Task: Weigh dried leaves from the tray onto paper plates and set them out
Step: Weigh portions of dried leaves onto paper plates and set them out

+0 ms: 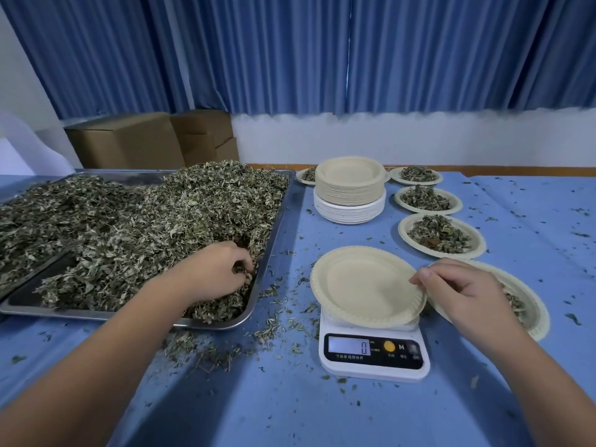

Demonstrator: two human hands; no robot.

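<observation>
Leaves [135, 221] clutched in your left hand [214, 269] go onto the plate [361, 285]; unpinch its rim with your right hand [464, 291] before reading

Soft, cool, even indoor light fills the scene, fairly bright, with a thin white sliver of daylight at the gap in the pleated blue curtains [348, 69]. The person's bare forearms [135, 333] cast broad, blurred shadows on the blue-covered worktop [258, 398]. The shallow rectangular steel tray [272, 250] shows a dull sheen along its rim. Wide-angle bending bows curtains and worktop towards the edges; the corners look soft, the centre sharp.
</observation>
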